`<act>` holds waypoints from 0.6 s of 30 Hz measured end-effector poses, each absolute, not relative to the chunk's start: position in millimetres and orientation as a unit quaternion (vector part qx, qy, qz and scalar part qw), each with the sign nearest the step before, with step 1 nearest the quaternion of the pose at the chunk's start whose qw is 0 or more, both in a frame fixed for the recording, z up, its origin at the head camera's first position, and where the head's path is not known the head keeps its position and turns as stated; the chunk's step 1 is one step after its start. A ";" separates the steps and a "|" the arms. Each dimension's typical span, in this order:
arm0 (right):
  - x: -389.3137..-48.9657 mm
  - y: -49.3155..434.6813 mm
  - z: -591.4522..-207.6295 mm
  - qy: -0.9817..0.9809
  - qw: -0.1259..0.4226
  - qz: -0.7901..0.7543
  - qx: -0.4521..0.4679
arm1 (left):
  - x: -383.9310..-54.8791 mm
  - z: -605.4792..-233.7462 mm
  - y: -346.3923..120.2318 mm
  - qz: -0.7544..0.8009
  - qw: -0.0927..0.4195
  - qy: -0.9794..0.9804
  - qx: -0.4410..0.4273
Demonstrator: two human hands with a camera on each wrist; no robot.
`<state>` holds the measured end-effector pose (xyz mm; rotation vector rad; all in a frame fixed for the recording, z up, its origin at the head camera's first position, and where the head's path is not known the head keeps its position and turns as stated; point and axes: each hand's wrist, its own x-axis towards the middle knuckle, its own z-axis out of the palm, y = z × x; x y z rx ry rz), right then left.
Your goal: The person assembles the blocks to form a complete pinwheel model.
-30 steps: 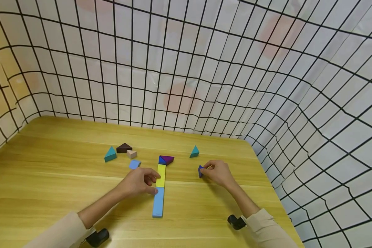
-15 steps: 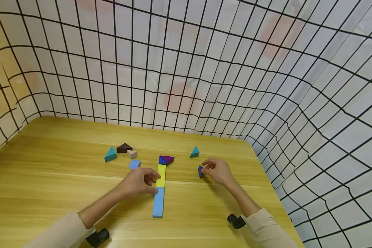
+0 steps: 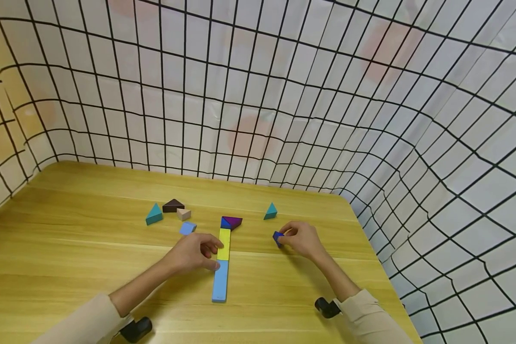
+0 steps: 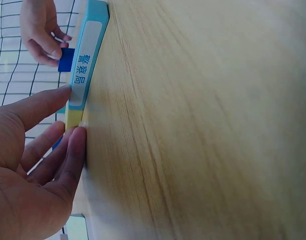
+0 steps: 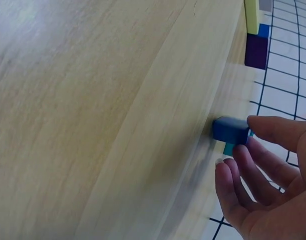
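My right hand (image 3: 302, 239) pinches a small dark blue block (image 3: 277, 238) between thumb and fingertips, over the table to the right of a row of blocks. In the right wrist view the blue block (image 5: 230, 131) sits close to the wood. The row holds a long light blue block (image 3: 220, 282) with a white label, a yellow block (image 3: 224, 244), a small blue triangle block (image 3: 224, 223) and a purple block (image 3: 234, 222). My left hand (image 3: 191, 253) rests along its left side, thumb at the light blue block, loosely bent fingers at the yellow one.
Left of the row lie a teal triangle block (image 3: 154, 214), a dark brown triangle block (image 3: 173, 206), a beige triangle block (image 3: 183, 214) and a small light blue block (image 3: 188, 228). Another teal triangle block (image 3: 271, 211) lies behind my right hand. A black wire grid (image 3: 249, 119) encloses the table.
The dark blue block has turned in my right fingers, showing a wider face now and sitting slightly further left. My left hand and the row have stayed in place.
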<state>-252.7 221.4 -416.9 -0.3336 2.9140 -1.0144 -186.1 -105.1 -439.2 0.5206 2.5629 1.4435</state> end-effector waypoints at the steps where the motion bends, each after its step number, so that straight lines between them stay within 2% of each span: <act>1: -253.1 221.1 -417.3 0.938 0.019 -0.328 -0.110 | -186.2 -439.3 -105.1 0.482 0.077 0.855 0.174; 10: -254.2 219.5 -417.6 0.933 0.028 -0.338 -0.121 | -186.7 -440.1 -105.5 0.484 0.077 0.853 0.179; 18: -253.8 216.7 -417.6 0.942 0.015 -0.321 -0.098 | -186.8 -438.9 -105.5 0.486 0.075 0.852 0.179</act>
